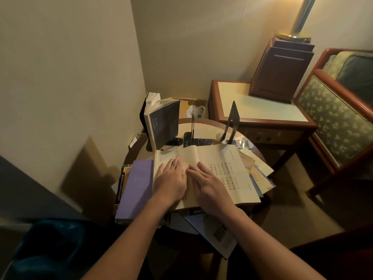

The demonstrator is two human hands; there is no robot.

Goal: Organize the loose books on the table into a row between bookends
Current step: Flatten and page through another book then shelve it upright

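An open book (226, 168) with cream pages lies on top of a pile of loose books on the small round table (203, 126). My left hand (171, 178) lies flat on its left page. Beside it, my right hand (210, 184) presses flat near the spine. A purple book (137, 188) lies to the left of the open one. At the back left a dark blue book (163, 124) stands upright against a black bookend. Two more black bookends stand behind the pile, one in the middle (192, 126) and one on the right (232, 122).
More loose books stick out under the pile at the right (260, 178) and front (218, 233). A wooden side table (258, 110) with a dark wooden box (282, 69) stands to the right, next to a green patterned armchair (335, 122). A wall corner is close behind.
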